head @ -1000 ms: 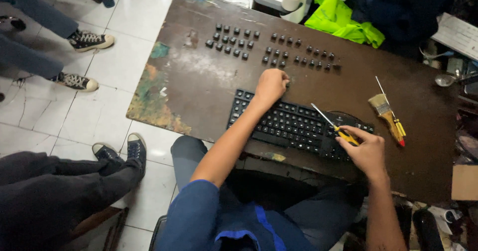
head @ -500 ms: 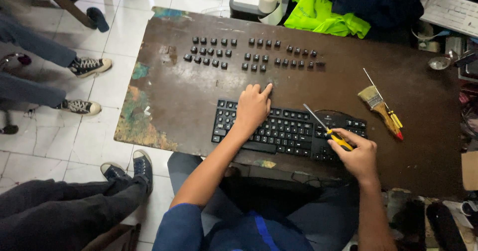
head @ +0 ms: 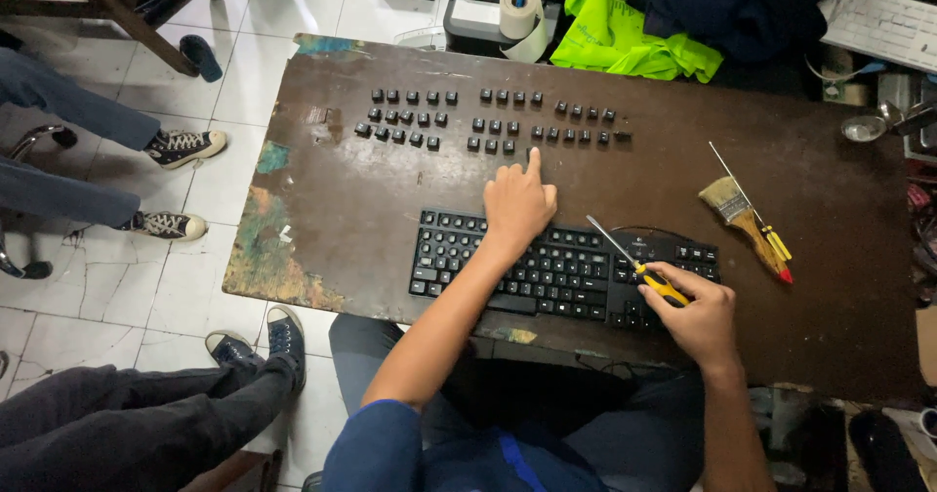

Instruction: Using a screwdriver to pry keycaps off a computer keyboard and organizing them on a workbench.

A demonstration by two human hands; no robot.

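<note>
A black keyboard (head: 556, 269) lies near the front edge of a worn brown table (head: 371, 219). My left hand (head: 519, 199) rests at the keyboard's back edge, index finger stretched toward rows of loose black keycaps (head: 488, 121) laid out on the far half of the table. My right hand (head: 691, 308) sits over the keyboard's right end and grips a yellow-handled screwdriver (head: 634, 263), whose thin shaft points up and left above the keys.
A paintbrush (head: 740, 214) and a second thin screwdriver (head: 756, 214) lie at the right. A bright green cloth (head: 625, 33), a tape roll (head: 517, 9) and boxes crowd the far edge. Other people's legs and sneakers (head: 181, 145) stand at the left on white tiles.
My left hand drew back from the keycap rows toward the keyboard, then reached out again with its index finger. My right hand with the screwdriver stayed over the keyboard's right end.
</note>
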